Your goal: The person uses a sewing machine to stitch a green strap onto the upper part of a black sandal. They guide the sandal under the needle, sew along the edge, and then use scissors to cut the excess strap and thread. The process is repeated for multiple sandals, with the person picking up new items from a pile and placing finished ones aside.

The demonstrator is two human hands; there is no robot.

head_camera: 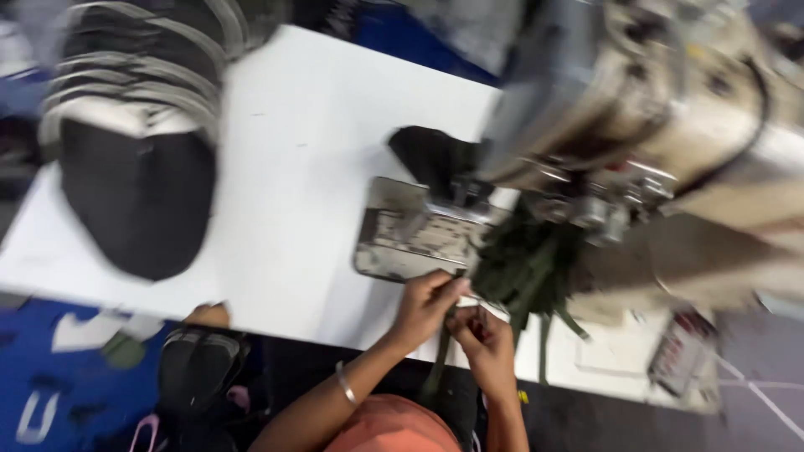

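At the bench's near edge the left hand [427,305] and right hand [486,339] have their fingers pinched on dark green straps [523,272], which hang over that edge beneath the sewing machine [636,117]; white bench [293,167] lies open leftward, black caps [138,197] at the left edge

A small rectangular label [682,351] sits at four o'clock from the middle of the view, on the white table edge. It is white with red parts, and too blurred to tell more. At eight o'clock, a blue surface [50,385] carries big white printed shapes [33,416]. A tiny yellow tag [523,396] shows at five o'clock of the right hand [487,347], near the bottom edge.
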